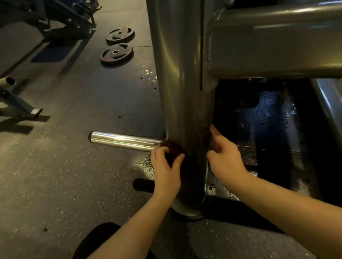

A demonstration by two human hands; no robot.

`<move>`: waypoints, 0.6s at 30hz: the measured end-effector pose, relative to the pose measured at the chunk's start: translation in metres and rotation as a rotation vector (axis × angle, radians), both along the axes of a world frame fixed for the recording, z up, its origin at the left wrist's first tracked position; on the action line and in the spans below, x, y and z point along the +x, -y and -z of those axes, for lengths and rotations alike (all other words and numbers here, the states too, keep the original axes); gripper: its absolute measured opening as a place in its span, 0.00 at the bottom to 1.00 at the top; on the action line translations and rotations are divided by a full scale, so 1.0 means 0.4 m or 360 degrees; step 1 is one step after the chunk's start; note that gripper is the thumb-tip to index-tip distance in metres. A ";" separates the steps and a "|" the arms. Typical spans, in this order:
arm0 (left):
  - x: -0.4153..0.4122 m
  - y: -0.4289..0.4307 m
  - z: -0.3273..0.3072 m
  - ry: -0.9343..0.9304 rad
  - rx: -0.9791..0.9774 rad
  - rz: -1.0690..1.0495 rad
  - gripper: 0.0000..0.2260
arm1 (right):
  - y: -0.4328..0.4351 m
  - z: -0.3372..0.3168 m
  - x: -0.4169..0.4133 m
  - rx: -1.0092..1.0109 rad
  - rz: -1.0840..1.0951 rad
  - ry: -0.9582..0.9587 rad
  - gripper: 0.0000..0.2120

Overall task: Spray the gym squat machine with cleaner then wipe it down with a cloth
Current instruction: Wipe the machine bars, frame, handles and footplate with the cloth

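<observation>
Bare forearms first, reaching up from the bottom edge past a dark-trousered knee [97, 241] toward the squat machine [241, 45].

Biggest by far: the grey upright post [179, 63], round painted steel running down to a base on the floor [42, 177]. Heavy, rigid, surely fixed; glossy enough to feel slick once sprayed. Nothing to lift or hold here, only a surface to rub.

Joined to its right side, a thick cross beam [284, 46]. Jutting from its left side low down, a chrome peg [124, 140], polished and slippery-looking.

Smaller: left hand [166, 168] curled at the post's left flank, thumb and fingers gripping a bunch of dark cloth [171, 148] just below the peg's root. Right hand [225, 157] at the right flank at about the same height, fingers bent round a dark fold that reads as the cloth's other end, though murky there.

Probably looped behind the post, then: soft, light and limp, best taken by both ends and drawn to and fro. Held against the post low down, between the hands. No spray bottle in sight.
</observation>
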State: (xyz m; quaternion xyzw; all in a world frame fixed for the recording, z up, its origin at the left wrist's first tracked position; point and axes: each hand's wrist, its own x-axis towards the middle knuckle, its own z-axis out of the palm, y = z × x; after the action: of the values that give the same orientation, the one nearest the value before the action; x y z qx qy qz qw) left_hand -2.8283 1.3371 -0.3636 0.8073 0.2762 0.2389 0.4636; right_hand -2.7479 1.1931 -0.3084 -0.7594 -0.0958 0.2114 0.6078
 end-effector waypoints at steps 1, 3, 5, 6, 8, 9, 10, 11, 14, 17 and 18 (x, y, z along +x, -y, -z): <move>0.014 -0.002 -0.018 0.0089 0.0026 -0.0019 0.13 | 0.001 0.016 -0.011 -0.0012 0.0007 -0.0009 0.35; 0.042 -0.008 -0.045 0.0222 0.0117 -0.0050 0.15 | -0.002 0.048 -0.025 -0.0029 0.0047 0.0009 0.36; 0.049 -0.009 -0.035 0.0231 0.0247 -0.0050 0.16 | -0.009 0.064 -0.037 -0.0008 0.0098 -0.0001 0.35; 0.041 -0.007 -0.015 0.0188 0.0295 -0.0037 0.17 | -0.012 0.069 -0.041 -0.0003 0.0109 0.0000 0.35; 0.012 0.001 0.046 0.0023 0.0298 0.0003 0.17 | -0.011 0.077 -0.047 0.0001 0.0105 0.0009 0.35; -0.004 0.005 0.081 -0.0076 0.0253 0.0009 0.17 | -0.009 0.080 -0.048 -0.0008 0.0090 0.0016 0.36; -0.018 0.009 0.111 -0.0159 0.0194 0.0008 0.17 | -0.005 0.083 -0.048 -0.0007 0.0067 0.0017 0.36; -0.027 0.014 0.136 -0.0211 0.0143 0.0000 0.16 | -0.001 0.086 -0.047 -0.0012 0.0047 0.0018 0.36; -0.034 0.018 0.193 -0.0316 0.0142 -0.0019 0.17 | 0.002 0.103 -0.043 -0.0018 0.0022 0.0038 0.36; -0.048 0.016 0.234 -0.0564 0.0063 0.0028 0.22 | -0.001 0.110 -0.049 0.0002 0.0037 0.0004 0.35; -0.053 0.013 0.248 -0.0651 0.0019 0.0041 0.24 | -0.004 0.112 -0.050 0.0013 0.0044 -0.0014 0.35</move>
State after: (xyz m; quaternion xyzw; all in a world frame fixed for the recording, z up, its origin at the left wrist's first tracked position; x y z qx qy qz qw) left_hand -2.8495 1.3321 -0.4629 0.8452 0.3527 0.0656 0.3960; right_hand -2.7678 1.1947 -0.3534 -0.7573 -0.0835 0.2060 0.6141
